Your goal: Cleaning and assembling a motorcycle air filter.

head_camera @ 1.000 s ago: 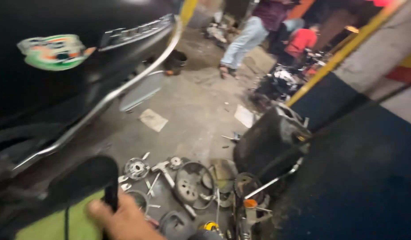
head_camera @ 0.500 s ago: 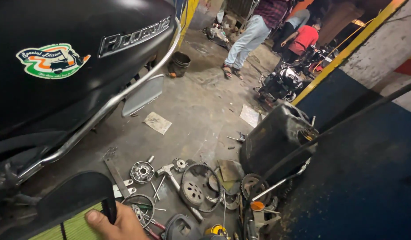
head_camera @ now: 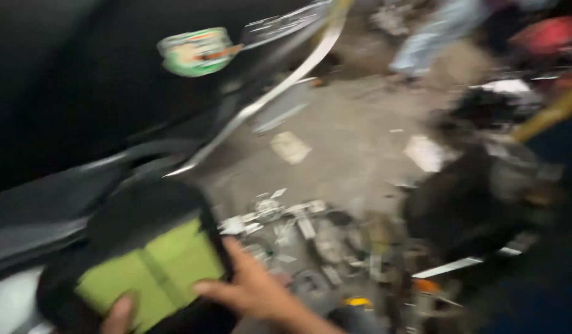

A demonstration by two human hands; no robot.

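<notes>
Head view, heavily blurred: a black scooter body [head_camera: 82,93] fills the upper left of the frame, with a green oval sticker [head_camera: 196,51] and a bright chrome rail [head_camera: 280,86] slanting down its flank. At the lower left sits a black panel with a lime-green face [head_camera: 147,269], close against the scooter. The right hand [head_camera: 249,287] reaches in from the bottom centre, its fingers [head_camera: 212,287] curled over the panel's right edge and gripping it; the left hand [head_camera: 120,314] shows only as a thumb pressed on the green face at the bottom edge, and whether it is closed I cannot tell. Judging by the grip, the panel is being held or shifted beside the scooter; any next move needs both hands steadying it. Loose metal parts [head_camera: 298,229] litter the grey concrete floor [head_camera: 354,136] at centre, with a dark bulky object [head_camera: 472,204] to the right. Someone's legs [head_camera: 422,43] show at the upper right.
</notes>
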